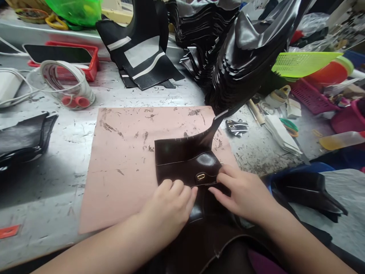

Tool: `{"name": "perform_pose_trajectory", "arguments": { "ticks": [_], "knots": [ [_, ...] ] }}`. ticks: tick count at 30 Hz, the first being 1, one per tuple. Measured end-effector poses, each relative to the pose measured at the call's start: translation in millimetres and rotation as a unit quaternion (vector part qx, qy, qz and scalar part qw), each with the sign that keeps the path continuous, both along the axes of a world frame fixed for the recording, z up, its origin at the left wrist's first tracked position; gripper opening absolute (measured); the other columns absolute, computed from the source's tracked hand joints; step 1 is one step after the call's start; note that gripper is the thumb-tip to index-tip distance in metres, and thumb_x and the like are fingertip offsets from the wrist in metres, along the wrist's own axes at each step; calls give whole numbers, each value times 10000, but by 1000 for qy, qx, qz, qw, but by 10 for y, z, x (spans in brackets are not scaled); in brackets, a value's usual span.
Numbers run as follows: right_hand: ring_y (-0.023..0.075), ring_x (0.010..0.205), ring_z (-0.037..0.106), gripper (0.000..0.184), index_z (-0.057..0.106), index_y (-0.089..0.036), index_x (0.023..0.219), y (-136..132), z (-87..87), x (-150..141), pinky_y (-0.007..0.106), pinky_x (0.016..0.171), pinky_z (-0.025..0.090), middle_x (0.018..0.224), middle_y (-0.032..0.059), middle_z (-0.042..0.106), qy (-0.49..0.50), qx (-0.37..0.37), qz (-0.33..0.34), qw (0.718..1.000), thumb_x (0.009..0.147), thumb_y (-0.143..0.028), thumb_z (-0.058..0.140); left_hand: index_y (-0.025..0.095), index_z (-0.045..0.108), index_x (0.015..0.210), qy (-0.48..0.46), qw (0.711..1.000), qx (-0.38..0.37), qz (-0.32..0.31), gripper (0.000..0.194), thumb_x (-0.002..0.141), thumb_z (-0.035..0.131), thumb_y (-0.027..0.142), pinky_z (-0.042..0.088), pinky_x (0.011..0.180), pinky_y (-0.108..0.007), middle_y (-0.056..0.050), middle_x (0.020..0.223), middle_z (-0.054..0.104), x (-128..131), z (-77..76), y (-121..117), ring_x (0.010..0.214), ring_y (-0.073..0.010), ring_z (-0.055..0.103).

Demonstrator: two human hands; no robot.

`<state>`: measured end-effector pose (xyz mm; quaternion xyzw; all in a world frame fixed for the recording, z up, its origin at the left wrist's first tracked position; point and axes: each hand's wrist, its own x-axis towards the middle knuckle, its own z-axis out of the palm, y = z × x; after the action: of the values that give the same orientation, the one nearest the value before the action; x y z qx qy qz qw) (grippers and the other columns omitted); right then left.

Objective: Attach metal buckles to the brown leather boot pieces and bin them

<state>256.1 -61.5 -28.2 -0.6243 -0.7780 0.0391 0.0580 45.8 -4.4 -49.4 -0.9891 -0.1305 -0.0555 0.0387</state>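
A dark brown, glossy leather boot upper (185, 154) lies over the pink work mat (122, 152) and hangs down past the bench edge towards me. My left hand (175, 201) is closed on its near edge, fingers curled over the leather and thumb beside them. At the right end of that edge my right hand (236, 190) pinches the leather, thumb apart from the fingertips. Between the two hands sits a small strap tab with a gold-coloured eyelet (201, 176). What lies under my fingers is hidden.
Stacked glossy dark leather pieces (236, 57) rise behind the mat, beside black pieces with white strips (148, 57). Small eyelet tabs (237, 127) lie right of the mat. A clear tape-holding tub (68, 85) and red basket (94, 62) stand left. More folded leather (25, 137) rests nearer.
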Motion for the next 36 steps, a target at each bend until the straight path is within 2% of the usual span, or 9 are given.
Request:
{"name": "perform_pose_trajectory", "arguments": {
  "ticks": [3,6,12,16,19,22,27,33,36],
  "knots": [
    [114,613,531,227,546,-182,706,-97,37,116,222,538,392,776,32,561,62,-41,-19,997,873,-263,414,137,664,927,-35,997,-4,-65,220,819,482,199,332,602,-328,-113,1091,547,39,-5,15,831,-219,481],
    [123,669,557,210,564,-189,758,-146,13,180,225,585,427,840,42,574,95,-61,-41,993,887,-252,411,145,687,854,-48,993,-8,-107,213,821,487,211,356,690,-350,-129,1199,521,84,-46,4,946,-256,477],
    [108,601,531,233,547,-180,715,-88,-87,179,214,538,404,769,26,557,76,-36,-60,995,891,-257,415,95,647,970,-30,993,36,-107,268,784,492,209,359,631,-346,-168,1074,600,190,-28,3,782,-233,516],
    [96,562,518,231,551,-178,691,-60,-97,149,211,507,381,754,17,554,53,-24,-63,996,878,-252,437,148,601,1009,-6,991,38,-125,247,812,472,224,326,533,-326,-112,1225,540,280,10,43,647,-177,481],
    [106,566,520,233,571,-172,698,-83,-84,154,217,485,382,784,35,555,37,-2,-86,996,870,-288,464,178,602,956,-11,994,18,-105,202,776,540,245,293,495,-325,-79,1232,549,365,3,69,644,-185,485],
    [120,625,545,206,605,-174,766,-138,-68,211,220,536,428,807,47,561,98,14,-113,989,875,-284,470,173,602,915,-15,995,-2,-102,167,771,566,248,309,520,-321,-81,1142,600,445,9,88,683,-196,509],
    [129,647,562,136,611,-194,748,-192,-127,319,228,597,461,692,13,588,250,20,-169,953,844,-219,519,159,578,894,-48,994,-10,-102,146,801,558,270,356,639,-348,-95,1048,619,496,16,110,741,-208,531],
    [127,577,538,159,547,-192,609,-91,-169,319,228,521,424,631,-6,570,260,-22,-250,932,766,-192,575,149,570,952,-67,991,-19,-111,168,816,500,217,370,634,-347,-81,1029,623,500,-6,158,713,-198,531],
    [123,598,533,84,544,-193,684,-75,-161,301,230,543,424,670,-14,558,245,-48,-252,935,757,-167,576,103,545,1104,-66,991,-15,-115,303,828,450,181,378,650,-348,-77,996,629,514,-18,184,742,-205,532]
  ]
}}
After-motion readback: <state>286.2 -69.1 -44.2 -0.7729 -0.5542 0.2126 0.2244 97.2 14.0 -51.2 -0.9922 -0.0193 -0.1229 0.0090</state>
